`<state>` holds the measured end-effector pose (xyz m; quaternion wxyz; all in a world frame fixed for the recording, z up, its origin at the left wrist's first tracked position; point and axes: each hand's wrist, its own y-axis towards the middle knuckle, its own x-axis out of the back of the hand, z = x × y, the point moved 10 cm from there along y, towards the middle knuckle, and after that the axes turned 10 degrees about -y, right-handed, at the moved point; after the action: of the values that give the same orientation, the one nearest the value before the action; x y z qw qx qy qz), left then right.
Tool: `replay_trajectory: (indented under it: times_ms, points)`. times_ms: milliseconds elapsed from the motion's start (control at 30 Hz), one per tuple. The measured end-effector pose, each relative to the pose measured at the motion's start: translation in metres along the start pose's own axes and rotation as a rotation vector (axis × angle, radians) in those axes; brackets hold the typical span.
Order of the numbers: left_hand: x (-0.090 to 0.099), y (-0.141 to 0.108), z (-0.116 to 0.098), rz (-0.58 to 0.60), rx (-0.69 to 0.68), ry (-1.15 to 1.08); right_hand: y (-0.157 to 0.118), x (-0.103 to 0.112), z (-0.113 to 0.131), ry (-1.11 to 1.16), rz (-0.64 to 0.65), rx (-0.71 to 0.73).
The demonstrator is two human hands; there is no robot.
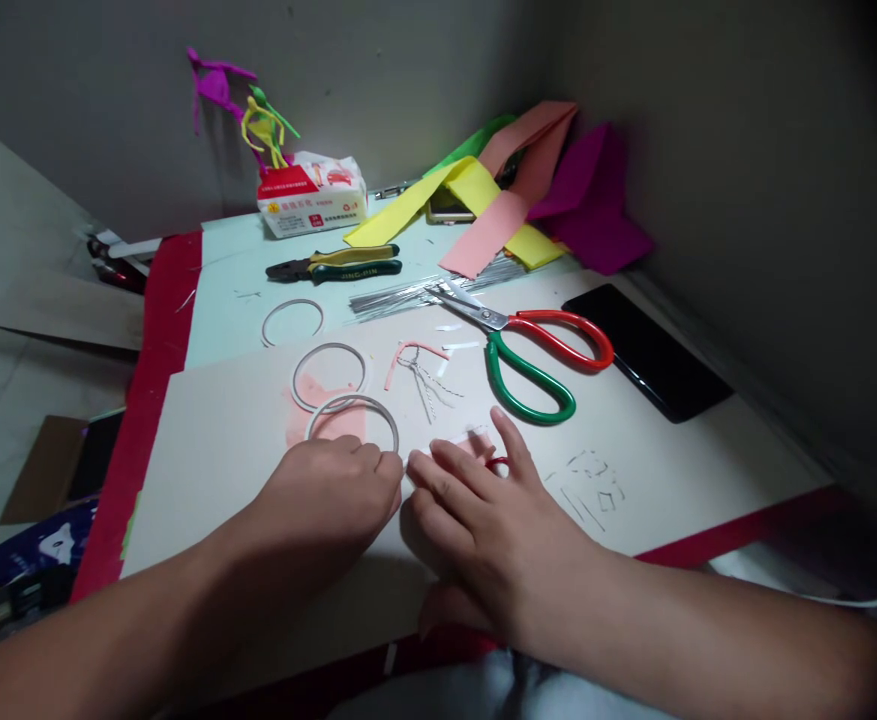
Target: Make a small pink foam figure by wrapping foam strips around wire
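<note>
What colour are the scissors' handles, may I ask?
One handle is red, the other green; head view.

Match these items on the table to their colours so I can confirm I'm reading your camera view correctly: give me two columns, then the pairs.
Items:
1. Pliers
2. Phone
3. Scissors
4. Tissue pack

Colours:
A. Red and white wrapper
B. Yellow and dark green grips
C. Red and green handle loops
D. Black

Pairs: 1-B, 2-D, 3-C, 4-A
</note>
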<state>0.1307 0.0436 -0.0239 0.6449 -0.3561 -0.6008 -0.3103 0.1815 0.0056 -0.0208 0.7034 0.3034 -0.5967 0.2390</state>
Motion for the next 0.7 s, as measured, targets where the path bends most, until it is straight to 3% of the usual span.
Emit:
replay_trajectory:
  times_ms: [200,333,700]
  points:
    - [0.005,0.001,0.002,-0.056,0.034,0.040,-0.011,0.027,-0.028,0.007,-0.135,-0.086]
    - [0.001,0.002,0.002,-0.035,0.032,0.023,-0.027,0.032,-0.047,-0.016,-0.148,-0.122]
    - [-0.007,0.002,0.007,0.068,0.083,-0.014,-0.047,0.036,-0.047,-0.011,-0.141,-0.087]
